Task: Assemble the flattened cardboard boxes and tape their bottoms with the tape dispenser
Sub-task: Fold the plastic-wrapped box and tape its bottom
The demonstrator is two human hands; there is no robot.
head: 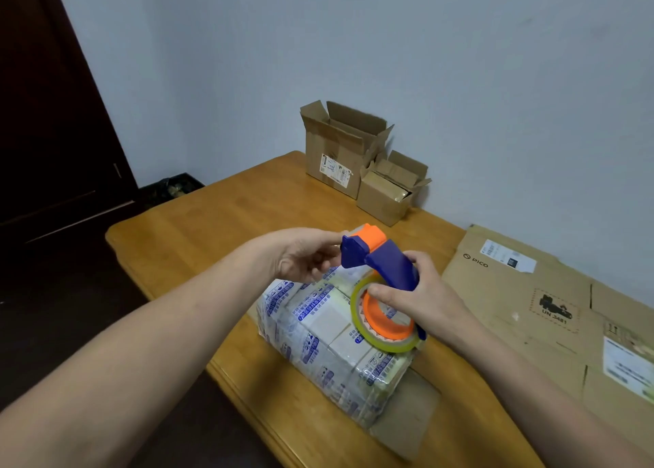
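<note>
A blue and orange tape dispenser (384, 260) with a roll of clear yellowish tape (380, 326) hangs above the table. My right hand (421, 297) grips its blue handle, thumb on the roll's orange hub. My left hand (304, 258) pinches at the dispenser's front end, by the orange cutter. Below them stands a cardboard box (336, 340) wrapped in blue-printed tape, with a plain flap (407, 418) sticking out toward me. A flattened brown box (523, 308) with a PICO print lies at the right.
Two assembled boxes with open top flaps stand at the back of the wooden table (219, 226), a tall one (339, 149) and a smaller one (389, 191). The table's left edge drops to a dark floor. A dark door (53, 113) is at far left.
</note>
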